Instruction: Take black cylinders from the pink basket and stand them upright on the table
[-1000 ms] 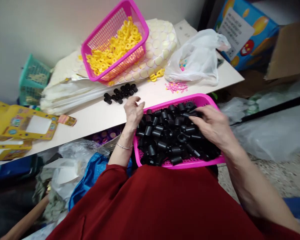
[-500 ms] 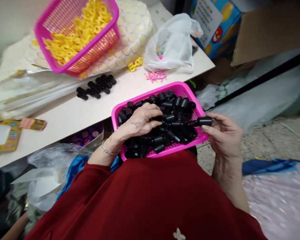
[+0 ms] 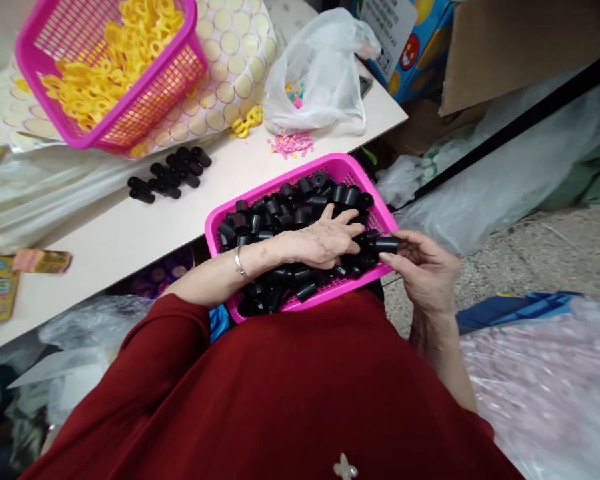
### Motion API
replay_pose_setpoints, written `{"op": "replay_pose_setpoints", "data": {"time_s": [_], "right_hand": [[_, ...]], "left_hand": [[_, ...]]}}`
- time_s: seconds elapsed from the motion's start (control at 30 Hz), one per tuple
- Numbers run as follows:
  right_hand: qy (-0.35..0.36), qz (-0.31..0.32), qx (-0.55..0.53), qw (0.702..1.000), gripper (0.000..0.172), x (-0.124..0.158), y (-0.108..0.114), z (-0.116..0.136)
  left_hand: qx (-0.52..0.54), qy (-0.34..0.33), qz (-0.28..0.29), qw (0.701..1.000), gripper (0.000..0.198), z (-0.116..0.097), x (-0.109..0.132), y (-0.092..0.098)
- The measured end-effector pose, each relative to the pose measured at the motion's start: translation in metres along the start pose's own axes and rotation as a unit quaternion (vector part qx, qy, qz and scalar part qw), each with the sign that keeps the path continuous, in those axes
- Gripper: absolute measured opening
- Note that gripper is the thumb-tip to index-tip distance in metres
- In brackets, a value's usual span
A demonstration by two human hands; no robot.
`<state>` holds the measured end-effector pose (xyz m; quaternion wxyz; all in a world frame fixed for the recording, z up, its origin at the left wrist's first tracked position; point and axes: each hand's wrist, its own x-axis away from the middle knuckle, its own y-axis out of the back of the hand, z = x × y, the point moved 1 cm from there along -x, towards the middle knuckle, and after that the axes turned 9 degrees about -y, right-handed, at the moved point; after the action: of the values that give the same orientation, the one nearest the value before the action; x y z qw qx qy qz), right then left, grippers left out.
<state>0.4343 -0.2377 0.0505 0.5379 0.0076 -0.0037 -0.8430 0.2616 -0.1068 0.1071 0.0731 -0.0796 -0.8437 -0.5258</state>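
In my lap sits a pink plastic basket [image 3: 363, 172] filled with small black plastic cylinders [image 3: 280, 207]. My left hand [image 3: 325, 240] rests on the pile, palm down with fingers spread, and the tips of some fingers sink among the pieces. Over the basket's right rim, my right hand [image 3: 423, 263] pinches a black cylinder [image 3: 387, 245] between thumb and fingers. That cylinder lies level and points left towards the pile. Whether it touches other pieces, I cannot tell.
A table [image 3: 105, 230] runs behind the basket. It bears a cluster of black cylinders [image 3: 173, 175], a second pink basket [image 3: 145, 117] of yellow plastic pieces [image 3: 125, 57], pink beads [image 3: 290, 145] and a white plastic bag [image 3: 320, 80]. Cardboard boxes [image 3: 520, 50] stand at the back right.
My left hand has moved right across the pile, its fingers now spread. The right hand still holds the black cylinder at the basket's right rim. The whole view has shifted slightly.
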Motion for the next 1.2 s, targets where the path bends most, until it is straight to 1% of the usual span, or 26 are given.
{"op": "replay_pose_setpoints", "data": {"time_s": [0.03,0.1,0.13,0.17,0.23,0.33,0.4,0.5,0.57,0.67,0.77,0.87,0.93,1.0,1.07,1.13,1.2], "right_hand": [[-0.002,-0.004,-0.010,1.000,0.035,0.000,0.000,0.000],[-0.014,-0.018,-0.026,0.999,0.035,-0.001,-0.001,-0.001],[-0.021,-0.025,-0.033,0.999,0.035,-0.001,0.000,-0.002],[-0.026,-0.029,-0.038,0.999,0.035,-0.002,0.000,-0.002],[-0.029,-0.032,-0.039,0.998,0.035,-0.003,0.001,-0.003],[-0.018,-0.029,-0.033,0.999,0.035,-0.003,0.002,-0.004],[-0.015,-0.027,-0.035,0.999,0.035,-0.003,0.002,-0.004],[-0.021,-0.025,-0.041,0.999,0.036,-0.002,0.004,-0.005],[-0.023,-0.023,-0.045,0.998,0.036,-0.001,0.005,-0.006],[-0.019,-0.022,-0.056,0.998,0.036,-0.001,0.005,-0.007],[-0.022,-0.022,-0.064,0.997,0.036,-0.001,0.004,-0.006],[-0.028,-0.024,-0.066,0.997,0.035,-0.001,0.002,-0.004],[-0.029,-0.024,-0.066,0.997,0.035,-0.001,0.002,-0.003],[-0.026,-0.023,-0.072,0.997,0.035,-0.001,0.001,-0.003],[-0.022,-0.023,-0.078,0.996,0.035,-0.001,0.002,-0.003],[-0.022,-0.026,-0.076,0.997,0.036,-0.001,0.002,-0.003],[-0.024,-0.026,-0.067,0.997,0.035,-0.001,0.003,-0.004]], "left_hand": [[0.023,0.001,-0.003,1.000,0.044,0.006,0.002,-0.001],[0.067,0.004,-0.027,0.997,0.056,0.017,0.006,-0.003],[0.083,0.005,-0.039,0.996,0.059,0.022,0.008,-0.002],[0.093,0.004,-0.047,0.995,0.059,0.027,0.009,-0.002],[0.102,0.003,-0.054,0.993,0.048,0.032,0.011,0.001],[0.119,0.009,-0.062,0.991,0.032,0.031,0.010,0.007],[0.145,0.007,-0.047,0.988,0.027,0.028,0.010,0.012],[0.188,-0.010,0.011,0.982,0.027,0.027,0.016,0.018],[0.203,-0.011,0.038,0.978,0.024,0.031,0.023,0.019],[0.209,-0.014,0.037,0.977,0.019,0.038,0.029,0.019],[0.210,-0.013,0.004,0.978,0.018,0.042,0.027,0.018],[0.189,0.033,-0.042,0.981,0.019,0.040,0.018,0.017],[0.157,0.059,-0.059,0.984,0.026,0.038,0.013,0.017],[0.122,0.067,-0.054,0.989,0.037,0.037,0.009,0.017],[0.089,0.074,-0.040,0.992,0.045,0.038,0.007,0.017],[0.062,0.096,-0.035,0.993,0.048,0.041,0.007,0.016],[0.047,0.116,-0.046,0.991,0.046,0.042,0.007,0.016]]}}
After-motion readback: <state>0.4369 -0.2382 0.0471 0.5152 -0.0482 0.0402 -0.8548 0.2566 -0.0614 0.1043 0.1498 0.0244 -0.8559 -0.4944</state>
